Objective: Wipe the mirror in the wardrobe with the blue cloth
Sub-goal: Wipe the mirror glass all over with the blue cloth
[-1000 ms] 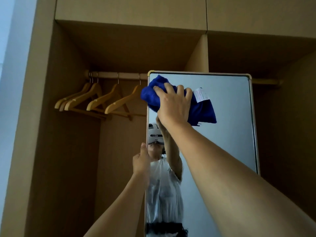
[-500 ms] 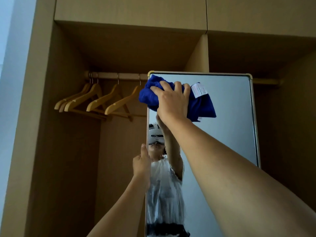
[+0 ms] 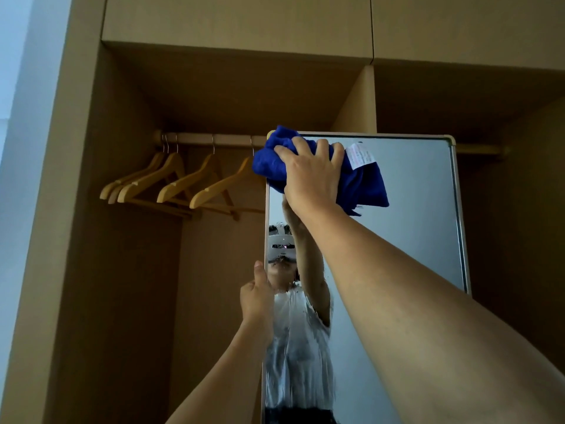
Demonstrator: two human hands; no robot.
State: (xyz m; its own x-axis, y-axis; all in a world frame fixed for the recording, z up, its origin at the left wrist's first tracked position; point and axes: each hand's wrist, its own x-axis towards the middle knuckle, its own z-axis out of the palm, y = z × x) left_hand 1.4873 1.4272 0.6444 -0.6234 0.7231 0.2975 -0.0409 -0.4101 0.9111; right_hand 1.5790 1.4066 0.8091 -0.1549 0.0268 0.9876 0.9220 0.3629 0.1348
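Note:
A tall mirror [image 3: 419, 215] with a thin pale frame stands inside the wooden wardrobe. My right hand [image 3: 308, 175] presses a bunched blue cloth [image 3: 363, 185] with a white label against the mirror's top left corner; part of the cloth hangs over the frame's left edge. My left hand [image 3: 256, 296] grips the mirror's left edge lower down, thumb up along the frame. The glass reflects a person in a white top, and the lower part looks streaked.
Several wooden hangers [image 3: 183, 185] hang on a rail [image 3: 211, 138] left of the mirror. A vertical divider [image 3: 360, 102] stands behind the mirror's top. Closed upper cabinet doors [image 3: 238, 22] run above. The wardrobe's left side panel [image 3: 64, 209] borders a pale wall.
My right hand has slid the blue cloth a little up and to the left, into the mirror's top corner. My left hand has stayed on the frame edge.

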